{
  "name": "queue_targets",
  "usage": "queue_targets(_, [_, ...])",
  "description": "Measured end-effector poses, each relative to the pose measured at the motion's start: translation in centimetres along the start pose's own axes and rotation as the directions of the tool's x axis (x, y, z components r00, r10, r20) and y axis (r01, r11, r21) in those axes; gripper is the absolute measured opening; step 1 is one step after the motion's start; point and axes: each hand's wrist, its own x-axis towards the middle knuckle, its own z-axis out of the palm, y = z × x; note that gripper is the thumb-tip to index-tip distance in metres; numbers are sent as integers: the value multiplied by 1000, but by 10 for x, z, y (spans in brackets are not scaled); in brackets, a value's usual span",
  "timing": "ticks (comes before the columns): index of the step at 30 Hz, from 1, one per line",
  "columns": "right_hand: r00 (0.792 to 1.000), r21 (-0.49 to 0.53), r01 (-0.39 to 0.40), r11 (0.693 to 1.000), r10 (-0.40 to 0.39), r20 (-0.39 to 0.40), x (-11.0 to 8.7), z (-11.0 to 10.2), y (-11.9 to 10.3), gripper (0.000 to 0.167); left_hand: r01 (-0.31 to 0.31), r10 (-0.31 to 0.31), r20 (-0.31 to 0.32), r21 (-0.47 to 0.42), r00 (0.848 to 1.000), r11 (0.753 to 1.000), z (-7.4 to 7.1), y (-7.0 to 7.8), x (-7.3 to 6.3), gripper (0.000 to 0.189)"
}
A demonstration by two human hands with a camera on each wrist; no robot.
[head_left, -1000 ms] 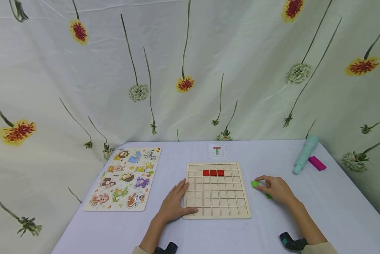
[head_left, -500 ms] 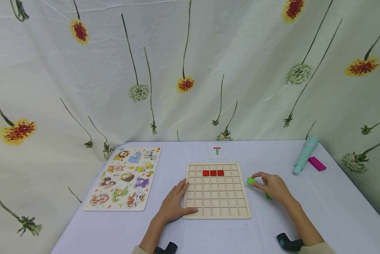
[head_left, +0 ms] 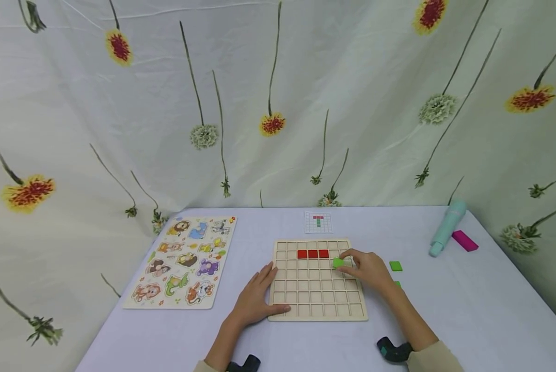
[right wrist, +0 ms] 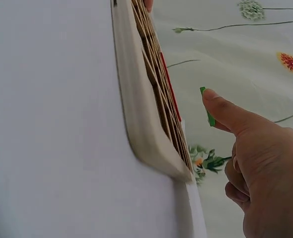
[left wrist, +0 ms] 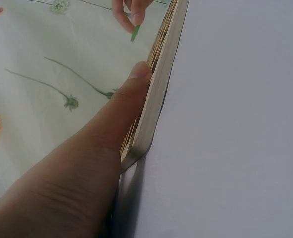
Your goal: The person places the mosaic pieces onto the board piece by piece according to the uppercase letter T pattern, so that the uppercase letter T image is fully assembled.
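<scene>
A wooden grid board lies flat on the table, with a row of red tiles in its second row from the far side. My left hand rests on the board's left side, fingers along the edge; its thumb lies on the near rim in the left wrist view. My right hand pinches a green square tile between thumb and index finger. That tile hangs above the board's right part, apart from it in the right wrist view. Another green tile lies right of the board; one more is partly hidden by the right wrist.
Behind the board lies a small card printed with a red and green T pattern. An animal puzzle board occupies the left. At the back right are a mint-green cylindrical object and a magenta block. A floral cloth hangs behind.
My right hand has lifted the green tile from the table and carried it left over the board. The tiles it left behind have come into view. My left hand stays in place.
</scene>
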Motion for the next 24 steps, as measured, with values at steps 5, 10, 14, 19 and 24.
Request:
queue_targets(5, [1000, 13, 9, 1000, -9, 5, 12, 19, -13, 34, -10, 10, 2, 0, 1000, 1000, -1, 0, 1, 106])
queue_targets(10, [1000, 29, 14, 999, -14, 4, 22, 36, -21, 36, -2, 2, 12, 1, 1000, 1000, -1, 0, 1, 106])
queue_targets(14, [1000, 37, 5, 999, -5, 4, 25, 42, -27, 36, -1, 1, 15, -7, 1000, 1000, -1, 1, 0, 105])
queue_targets(19, [1000, 27, -18, 999, 18, 18, 26, 47, -29, 38, -5, 5, 12, -5, 1000, 1000, -2, 1, -1, 104])
queue_targets(24, [999, 12, -18, 1000, 18, 37, 28, 49, -28, 37, -6, 6, 7, -6, 1000, 1000, -2, 1, 0, 105])
